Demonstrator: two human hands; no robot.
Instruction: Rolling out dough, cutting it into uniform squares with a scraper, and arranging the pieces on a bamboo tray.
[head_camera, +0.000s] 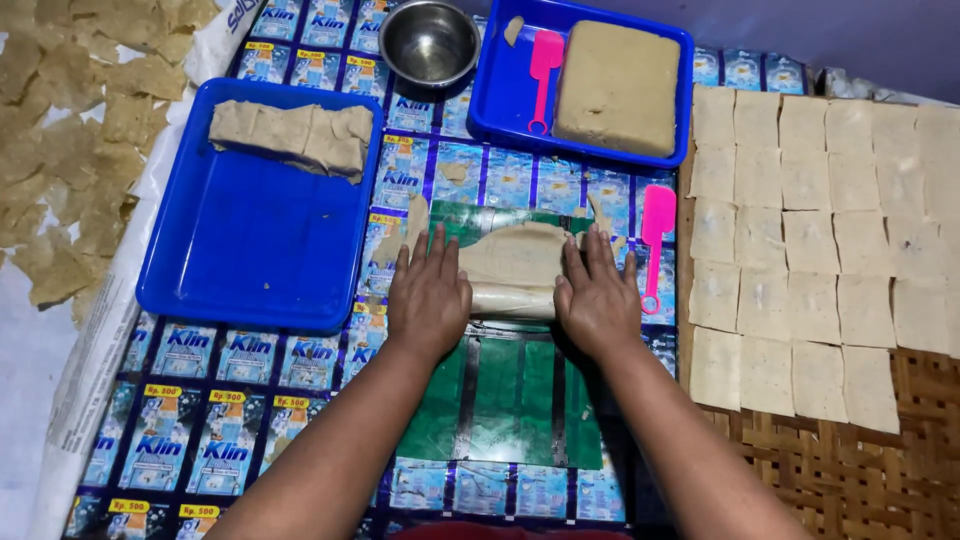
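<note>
1. We see the left hand (428, 297) and the right hand (597, 300) laid flat, fingers spread and closing on nothing, pressing down on the two ends of a roller (513, 300) wrapped in a thin sheet of dough (515, 252).

2. The dough sits between the palms and just ahead of the fingertips, spread over a green plastic sheet (500, 400) that runs back toward the wrists.

3. Just past the right fingertips a pink scraper (655, 240) lies untouched on the printed table cover (200, 440).

4. Beyond the right hand, a blue tray (500, 100) holds a thick uncut block of dough (617, 87) and a second pink scraper (543, 75); we judge plenty of raw dough is left to roll.

5. Outward from the right hand, rows of cut dough squares (810, 240) cover a woven mat (850, 470), which points to much finished work, though bare mat shows nearest the forearm.

6. Outward from the left hand, a second blue tray (240, 260) carries a small stack of folded dough sheets (292, 135) at its far edge.

7. Ahead of both hands stands a steel bowl (430, 42); far to the left, loose pieces (70, 150) lie scattered.
</note>
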